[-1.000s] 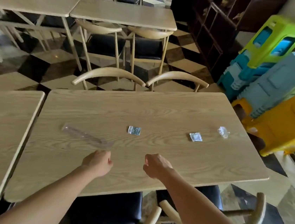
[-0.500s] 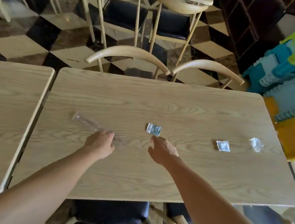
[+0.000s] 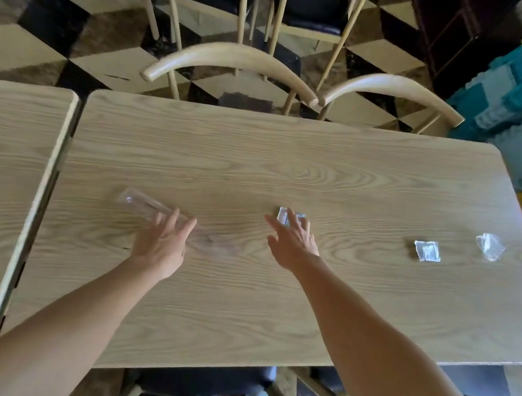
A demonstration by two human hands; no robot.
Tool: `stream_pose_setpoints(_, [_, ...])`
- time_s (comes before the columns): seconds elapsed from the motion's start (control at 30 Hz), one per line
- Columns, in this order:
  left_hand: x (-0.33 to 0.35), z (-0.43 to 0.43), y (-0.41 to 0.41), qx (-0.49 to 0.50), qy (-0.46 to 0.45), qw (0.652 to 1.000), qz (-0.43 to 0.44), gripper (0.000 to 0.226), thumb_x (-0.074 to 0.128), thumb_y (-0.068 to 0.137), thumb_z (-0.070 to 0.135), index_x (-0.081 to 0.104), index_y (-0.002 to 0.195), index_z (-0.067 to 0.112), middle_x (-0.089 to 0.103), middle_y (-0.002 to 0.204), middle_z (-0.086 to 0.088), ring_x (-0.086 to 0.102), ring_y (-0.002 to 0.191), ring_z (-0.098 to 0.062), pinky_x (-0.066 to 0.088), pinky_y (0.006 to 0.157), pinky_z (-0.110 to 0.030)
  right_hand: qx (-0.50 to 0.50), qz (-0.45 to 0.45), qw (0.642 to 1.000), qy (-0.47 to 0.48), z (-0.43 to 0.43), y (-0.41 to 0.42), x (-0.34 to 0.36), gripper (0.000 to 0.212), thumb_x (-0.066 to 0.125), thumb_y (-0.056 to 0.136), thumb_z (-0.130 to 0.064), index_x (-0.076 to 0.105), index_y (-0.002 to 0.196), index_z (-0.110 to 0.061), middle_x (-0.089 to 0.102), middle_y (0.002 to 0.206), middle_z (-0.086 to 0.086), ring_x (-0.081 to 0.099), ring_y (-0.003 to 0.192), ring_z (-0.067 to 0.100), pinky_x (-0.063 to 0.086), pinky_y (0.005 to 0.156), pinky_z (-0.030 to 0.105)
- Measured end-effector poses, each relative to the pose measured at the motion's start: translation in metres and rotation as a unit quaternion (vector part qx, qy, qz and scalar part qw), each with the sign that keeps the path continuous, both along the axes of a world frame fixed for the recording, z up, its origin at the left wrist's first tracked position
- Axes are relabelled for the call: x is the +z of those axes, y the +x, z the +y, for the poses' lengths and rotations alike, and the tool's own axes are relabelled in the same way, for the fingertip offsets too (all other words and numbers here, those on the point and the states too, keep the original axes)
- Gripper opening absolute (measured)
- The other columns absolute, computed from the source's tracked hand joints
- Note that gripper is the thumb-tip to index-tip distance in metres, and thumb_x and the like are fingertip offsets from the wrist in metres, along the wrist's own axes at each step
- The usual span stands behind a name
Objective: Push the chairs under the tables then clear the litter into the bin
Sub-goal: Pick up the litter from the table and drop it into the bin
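A: Left hand point(image 3: 163, 245), fingers spread, now laid over the near end of the clear sleeve point(image 3: 141, 205); right hand point(image 3: 292, 240), also spread, fingertips touching the left packet point(image 3: 283, 215). A second ago, both fisted and short of the litter.

B: Nothing clamped yet?

A: Not visibly. Flat on the desk point(image 3: 289, 168), apart from each other.

B: Further out?

A: Second packet point(image 3: 427, 251) and crumpled wrapper point(image 3: 490, 246), side by side near the right edge, untouched. Far chairs point(image 3: 233, 61) tucked in. No bin in view.

B: Meaning?

A: Probably chair step finished here; litter pickup just begun.
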State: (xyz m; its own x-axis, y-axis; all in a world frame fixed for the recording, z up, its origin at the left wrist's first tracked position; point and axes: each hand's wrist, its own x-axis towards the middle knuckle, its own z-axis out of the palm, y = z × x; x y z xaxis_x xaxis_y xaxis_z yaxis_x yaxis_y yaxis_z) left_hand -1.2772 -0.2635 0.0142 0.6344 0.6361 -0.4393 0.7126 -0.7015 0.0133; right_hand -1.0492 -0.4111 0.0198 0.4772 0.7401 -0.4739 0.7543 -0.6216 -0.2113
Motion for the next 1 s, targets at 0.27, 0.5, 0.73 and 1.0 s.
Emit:
stream_pose_setpoints(0.27, [-0.002,-0.022,-0.023,0.002,0.009,1.0,-0.017,0.045,0.052,0.096,0.028,0.043,0.14,0.025,0.045,0.126,-0.006,0.054,0.106,-0.033,0.051,0.084,-0.043,-0.008,-0.084,0.995,0.056,-0.036,-0.048,-0.014,0.061,0.058,0.087,-0.003,0.041,0.143,-0.023,0.046,0.136,0.009,0.039,0.123,0.033,0.038,0.1,0.041])
stream_pose_setpoints(0.5, [-0.008,-0.051,-0.042,0.005,0.018,0.999,-0.04,0.03,0.07,0.081,0.027,0.061,0.105,0.012,0.057,0.094,-0.012,0.056,0.089,-0.039,0.049,0.062,-0.043,-0.073,-0.048,0.995,0.05,-0.063,-0.067,-0.014,0.051,0.049,0.091,0.009,0.055,0.131,-0.022,0.036,0.131,0.01,0.037,0.116,0.031,0.049,0.085,0.037])
stream_pose_setpoints(0.73, [-0.012,-0.087,-0.057,0.017,0.012,0.998,-0.057,0.031,0.064,0.086,0.027,0.06,0.111,0.01,0.058,0.094,-0.011,0.057,0.088,-0.034,0.049,0.067,-0.044,-0.105,-0.059,0.991,0.052,-0.087,-0.073,-0.01,0.059,0.048,0.09,0.009,0.042,0.141,-0.019,0.039,0.141,0.008,0.037,0.118,0.035,0.045,0.086,0.036])
stream_pose_setpoints(1.0, [0.007,-0.146,-0.045,0.016,0.014,0.999,-0.024,0.035,0.055,0.094,0.039,0.049,0.12,0.016,0.052,0.112,-0.004,0.056,0.106,-0.028,0.044,0.071,-0.038,-0.031,-0.085,0.995,0.05,-0.154,-0.079,-0.005,0.034,0.048,0.097,-0.008,0.051,0.13,-0.015,0.045,0.128,0.011,0.044,0.113,0.034,0.043,0.093,0.042])
